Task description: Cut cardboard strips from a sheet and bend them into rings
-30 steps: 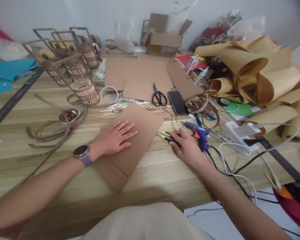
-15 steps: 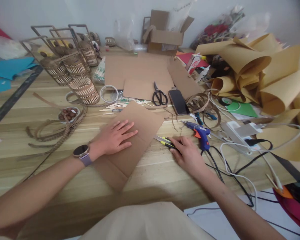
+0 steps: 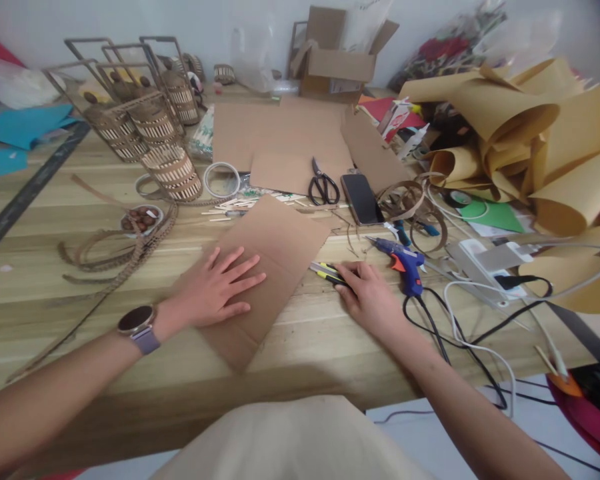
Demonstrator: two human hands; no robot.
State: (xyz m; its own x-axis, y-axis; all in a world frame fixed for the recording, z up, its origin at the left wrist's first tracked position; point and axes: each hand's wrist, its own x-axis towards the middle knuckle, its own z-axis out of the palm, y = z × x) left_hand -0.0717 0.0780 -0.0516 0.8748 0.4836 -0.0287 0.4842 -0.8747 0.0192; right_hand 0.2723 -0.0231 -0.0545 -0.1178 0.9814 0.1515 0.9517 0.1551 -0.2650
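My left hand [image 3: 215,287] lies flat with fingers spread on a brown cardboard sheet [image 3: 275,247] on the wooden table [image 3: 310,340]. It wears a watch [image 3: 136,321] at the wrist. My right hand [image 3: 367,297] rests just right of the sheet, its fingers curled over a yellow and black utility knife [image 3: 325,272] that points toward the cardboard's edge. A blue hot glue gun [image 3: 400,257] lies right beside that hand.
Scissors [image 3: 323,187] and a phone [image 3: 363,199] lie behind the sheet. Woven baskets [image 3: 150,133] stand at the back left, rolled brown paper [image 3: 510,133] at the right. A power strip [image 3: 480,260] and cables [image 3: 455,320] crowd the right edge. An open box [image 3: 337,63] stands at the back.
My left hand slid slightly toward me and leftward on the cardboard. My right hand stays on the knife. The view shifted a little.
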